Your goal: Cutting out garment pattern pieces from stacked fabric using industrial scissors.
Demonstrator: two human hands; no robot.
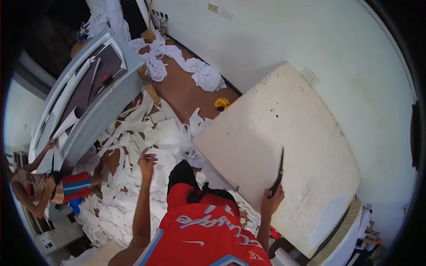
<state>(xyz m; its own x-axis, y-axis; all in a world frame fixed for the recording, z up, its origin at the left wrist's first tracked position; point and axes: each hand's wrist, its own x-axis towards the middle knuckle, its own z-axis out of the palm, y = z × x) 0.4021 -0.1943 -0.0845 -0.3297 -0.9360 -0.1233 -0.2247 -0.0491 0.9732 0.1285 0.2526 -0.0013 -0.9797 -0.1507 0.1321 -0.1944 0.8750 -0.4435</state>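
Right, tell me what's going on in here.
The person's right hand grips scissors over a pale board. The left hand is raised over strewn white scraps; whether it holds one is unclear. At left, a co-worker, holding what looks like another pair, is beside a grey table.

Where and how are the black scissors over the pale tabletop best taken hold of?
The scissors are probably best gripped by the handles, coming from the wearer's side, as the right hand does: the slim blade end points away across the tabletop, leaving the handles nearest. Finger placement in the loops can't be made out.
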